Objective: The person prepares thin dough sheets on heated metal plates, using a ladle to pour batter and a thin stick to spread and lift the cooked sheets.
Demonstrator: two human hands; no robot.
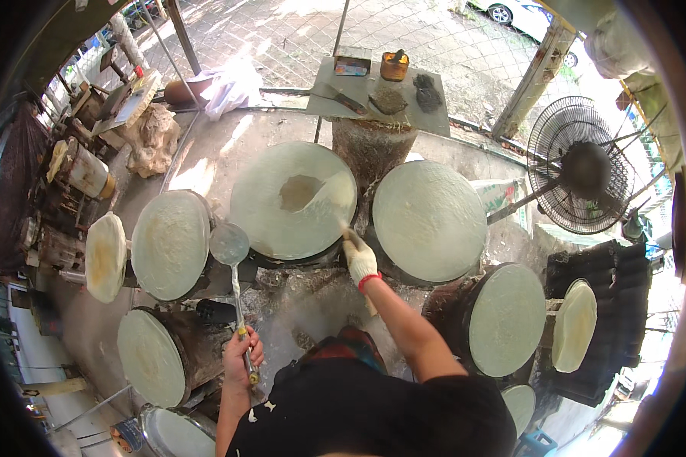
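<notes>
My left hand grips the long handle of a metal ladle, whose round bowl hangs beside the left edge of the central griddle. My right hand, in a pale work glove with dirty fingers, is at the lower right rim of that griddle. It is closed around a wooden-handled tool; the handle's end shows below the wrist, and the tip is blurred. Pale, wet batter coats the central round griddle. A brown patch shows near its middle, with a lighter streak of batter beside it.
More batter-coated griddles stand around me, at the right, far right, left and lower left. Round pale sheets rest at the outer left and right. A fan and a small table stand beyond.
</notes>
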